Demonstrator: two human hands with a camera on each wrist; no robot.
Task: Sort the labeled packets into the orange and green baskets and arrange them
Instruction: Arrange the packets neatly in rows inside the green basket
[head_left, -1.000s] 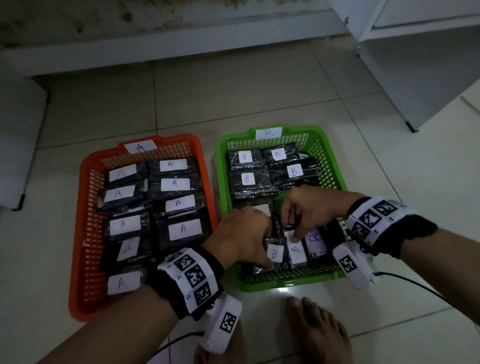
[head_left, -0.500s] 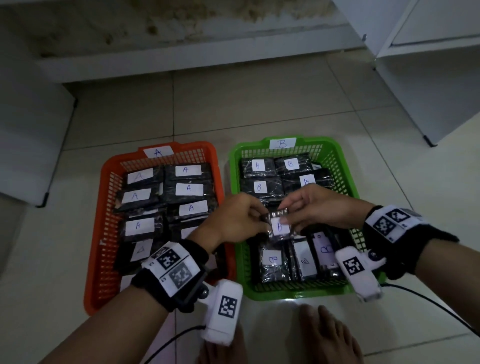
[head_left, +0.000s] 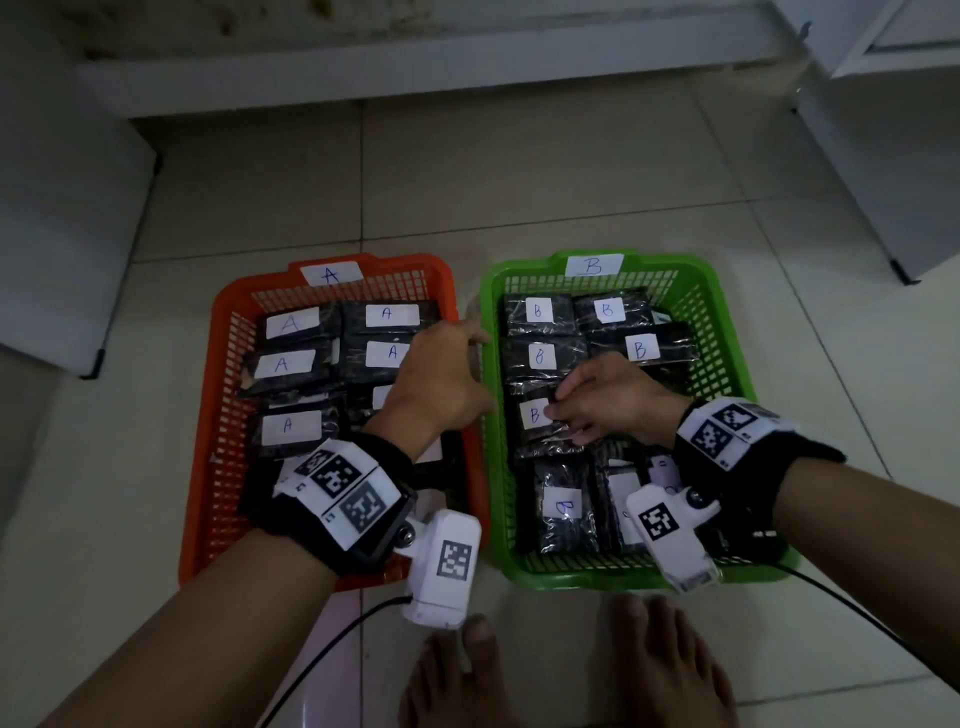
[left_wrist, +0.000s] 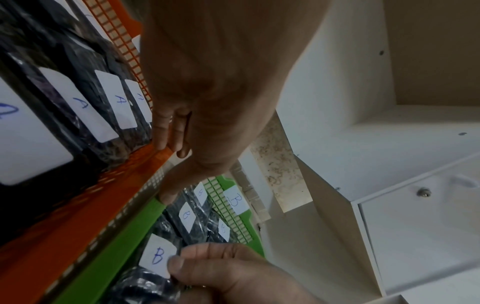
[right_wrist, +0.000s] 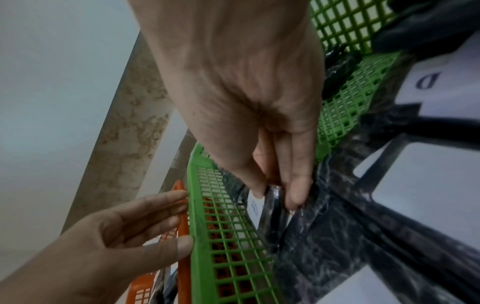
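Observation:
An orange basket (head_left: 208, 447) tagged A holds several dark packets with white A labels. Beside it a green basket (head_left: 727, 343) tagged B holds several packets labelled B. My right hand (head_left: 608, 400) pinches the edge of a B packet (head_left: 535, 421) lying in the middle of the green basket, thumb and fingers (right_wrist: 298, 193) closed on its wrapper. My left hand (head_left: 441, 374) is over the gap between the baskets, fingers straight, its thumb on the green rim (left_wrist: 153, 207) and its fingertips (left_wrist: 166, 142) at the orange rim. It holds nothing.
Both baskets stand on a pale tiled floor (head_left: 519, 171). White cabinets (head_left: 883, 130) rise at the right and a white panel (head_left: 62, 218) at the left, with a low ledge behind. My bare feet (head_left: 571, 670) are just in front of the baskets.
Both hands held the B packet up half a second ago. Now it lies lower in the green basket in my right hand alone, and my left hand has let go and moved left to the basket rims.

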